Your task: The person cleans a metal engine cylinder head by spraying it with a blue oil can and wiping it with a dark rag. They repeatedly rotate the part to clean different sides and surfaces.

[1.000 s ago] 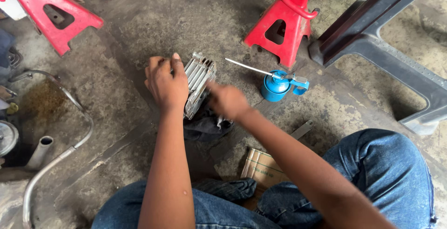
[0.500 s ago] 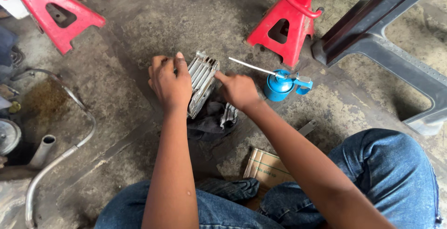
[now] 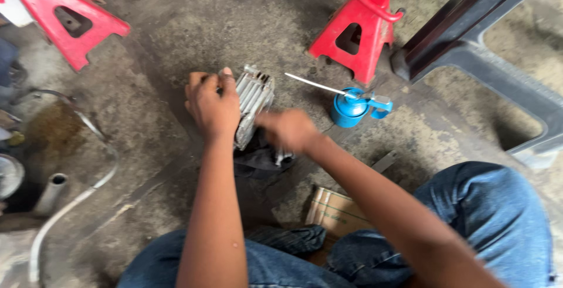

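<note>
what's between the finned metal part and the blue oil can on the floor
In the head view, mostly bare concrete floor: the finned metal part and blue oil can stand apart. The blurred right hand sits just below that gap.

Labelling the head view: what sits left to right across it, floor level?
Left red jack stand → bent metal pipe → left hand → finned metal part → right hand → blue oil can → dark frame.

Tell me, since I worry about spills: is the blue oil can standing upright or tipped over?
Upright. The blue oil can sits on its round base on the concrete floor, its long thin spout angling up and leftward.
</note>
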